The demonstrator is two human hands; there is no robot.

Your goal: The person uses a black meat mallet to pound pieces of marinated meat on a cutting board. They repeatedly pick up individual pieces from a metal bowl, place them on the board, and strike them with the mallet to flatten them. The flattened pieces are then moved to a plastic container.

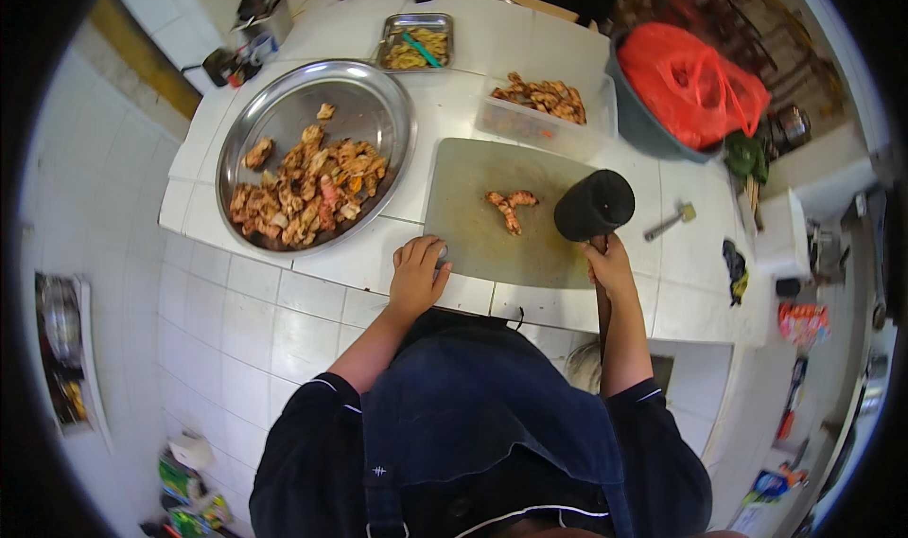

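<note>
My right hand grips the wooden handle of a large black-headed mallet, held over the right side of the grey-green cutting board. My left hand rests at the board's lower left corner, fingers loosely apart, beside a small grey thing I cannot make out. A forked piece of knobbly pinkish-brown root lies near the board's middle. A wide steel tray at the left bears a pile of similar roots.
Behind are a small steel tray of yellowish pieces and a plastic container of roots. A red bag sits in a grey basin. A small metal tool lies right of the board. Cups stand back left.
</note>
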